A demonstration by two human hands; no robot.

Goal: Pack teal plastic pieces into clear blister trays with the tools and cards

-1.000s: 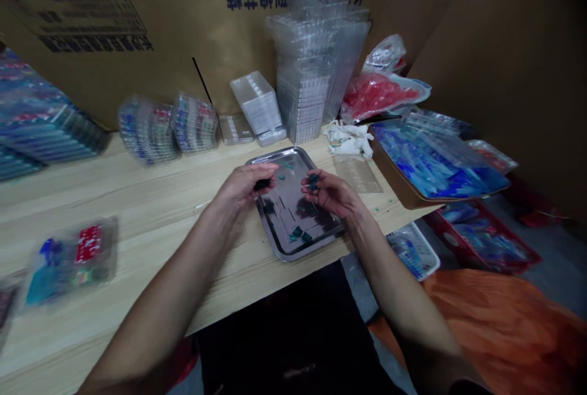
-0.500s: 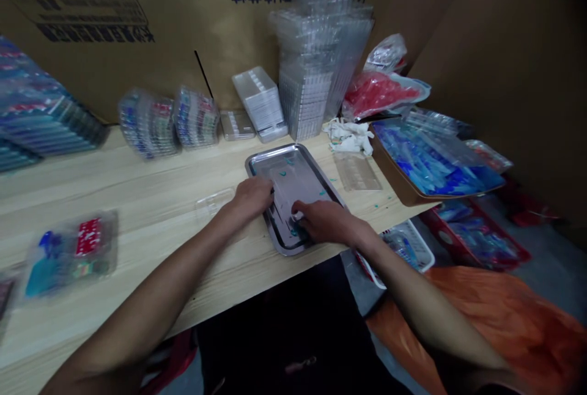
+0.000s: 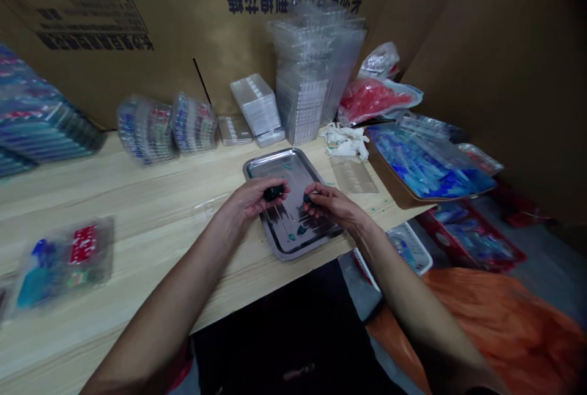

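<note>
My left hand (image 3: 252, 196) is closed around a dark lump (image 3: 274, 193) over the left side of a metal tray (image 3: 284, 253). The lump looks soft, but its exact kind is not clear. Opposite it, above the tray's right half, my right hand (image 3: 334, 202) pinches a small dark green piece (image 3: 307, 198) between thumb and fingers. A gap separates the two hands. Green scraps (image 3: 301, 230) and smears lie on the tray's shiny floor. A clear plastic blister shell (image 3: 206, 205) lies flat beside my left wrist.
Stacked clear plastic trays (image 3: 302, 95) stand at the back, near filled packs (image 3: 195, 123). A cardboard box (image 3: 403, 196) of blue packets and a crumpled white glove (image 3: 346, 140) are on the right. One filled pack (image 3: 64, 260) lies at left. Below the table edge is a white basket (image 3: 424, 260).
My hands have lifted from the tray and turned, so the dark lump in my left and the small piece in my right now show. The view has shifted slightly.
</note>
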